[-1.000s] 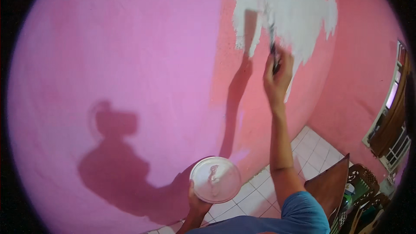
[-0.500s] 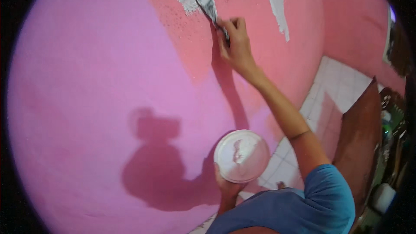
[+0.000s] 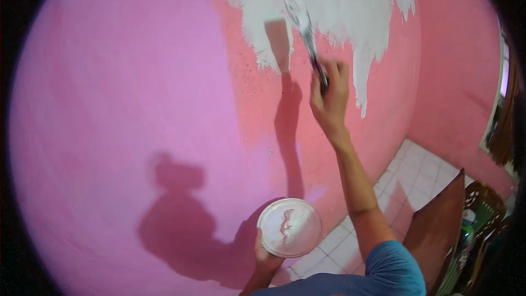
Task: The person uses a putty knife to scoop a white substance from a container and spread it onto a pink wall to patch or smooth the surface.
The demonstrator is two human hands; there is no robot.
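Observation:
My right hand is closed round the handle of a putty knife, held up in front of the wall. White paste coats its blade, and its shadow falls to the left of it, so the blade looks lifted off the surface. Low in the view, my left hand grips a round white lid by its lower left edge. A smear of white paste lies on the lid. A ragged patch of white putty covers the upper part of the pink wall.
A white tiled floor runs along the wall's foot at the right. Beyond it stands a brown panel, with cluttered items behind. Another pink wall meets this one at a corner on the right.
The putty knife has come away from the wall, its shadow now separate from it. My view has shifted upward, showing more of the white patch. My left hand still holds the lid.

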